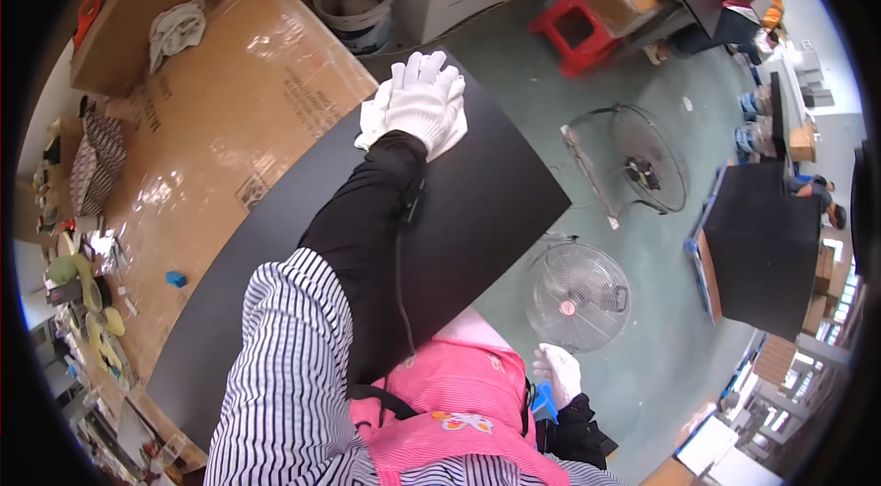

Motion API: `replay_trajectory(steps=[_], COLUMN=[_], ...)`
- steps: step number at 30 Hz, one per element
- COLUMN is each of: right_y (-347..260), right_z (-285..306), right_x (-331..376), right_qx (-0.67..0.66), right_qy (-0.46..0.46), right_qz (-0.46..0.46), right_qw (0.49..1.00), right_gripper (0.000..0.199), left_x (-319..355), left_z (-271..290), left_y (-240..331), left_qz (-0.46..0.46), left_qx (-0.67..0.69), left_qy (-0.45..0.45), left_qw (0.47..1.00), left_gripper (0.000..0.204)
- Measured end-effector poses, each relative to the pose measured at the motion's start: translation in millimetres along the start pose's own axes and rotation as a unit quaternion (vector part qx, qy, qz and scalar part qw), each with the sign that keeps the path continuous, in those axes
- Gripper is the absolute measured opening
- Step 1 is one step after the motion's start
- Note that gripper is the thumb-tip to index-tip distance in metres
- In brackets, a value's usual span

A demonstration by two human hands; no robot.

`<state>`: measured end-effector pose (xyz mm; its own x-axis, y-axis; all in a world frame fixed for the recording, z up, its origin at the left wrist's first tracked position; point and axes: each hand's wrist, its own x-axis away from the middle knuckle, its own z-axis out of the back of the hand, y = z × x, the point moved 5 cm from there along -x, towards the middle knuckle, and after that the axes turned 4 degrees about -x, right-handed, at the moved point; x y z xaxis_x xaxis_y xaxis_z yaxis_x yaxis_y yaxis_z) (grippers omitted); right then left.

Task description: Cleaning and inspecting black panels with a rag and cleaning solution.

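Note:
My left hand [424, 100], in a white knit glove, reaches forward and lies flat with its fingers stretched out. Under it is a white cloth [371, 122], pressed onto a large matte black panel [477, 201]. The panel slants across in front of me, partly hidden by my arm. Low at my right side is my right hand [558, 371], also gloved in white, with its fingers loosely curled. A blue plastic piece [544, 403] sits against that hand; its kind and how it is held are unclear.
The panel rests over a cardboard-covered table [229, 110] bearing a small blue block [175, 279] and a crumpled cloth [177, 31]. A bucket [354, 7] stands beyond. Two floor fans [578, 295] and a red stool [576, 32] are to the right. Several people work farther off.

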<state>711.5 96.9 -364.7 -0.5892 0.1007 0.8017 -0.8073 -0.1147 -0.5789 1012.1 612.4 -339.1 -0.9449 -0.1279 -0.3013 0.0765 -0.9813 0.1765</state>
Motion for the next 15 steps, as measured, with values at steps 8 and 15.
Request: replay_trajectory(steps=[8, 15], right_y=[3.0, -26.7], right_z=[-17.7, 20.8], right_x=[-11.7, -55.8], right_qx=[0.014, -0.046], right_qy=[-0.078, -0.085], right_qz=[-0.034, -0.026], right_qw=[0.996, 0.995], right_gripper=[0.034, 0.034], left_x=[26.2, 119.7], left_z=[59.0, 85.5], left_y=[133.3, 157.2], left_qz=[-0.071, -0.260], left_qx=[0.109, 0.139], left_qy=[-0.196, -0.289], left_qw=[0.972, 0.911], left_gripper=[0.030, 0.029])
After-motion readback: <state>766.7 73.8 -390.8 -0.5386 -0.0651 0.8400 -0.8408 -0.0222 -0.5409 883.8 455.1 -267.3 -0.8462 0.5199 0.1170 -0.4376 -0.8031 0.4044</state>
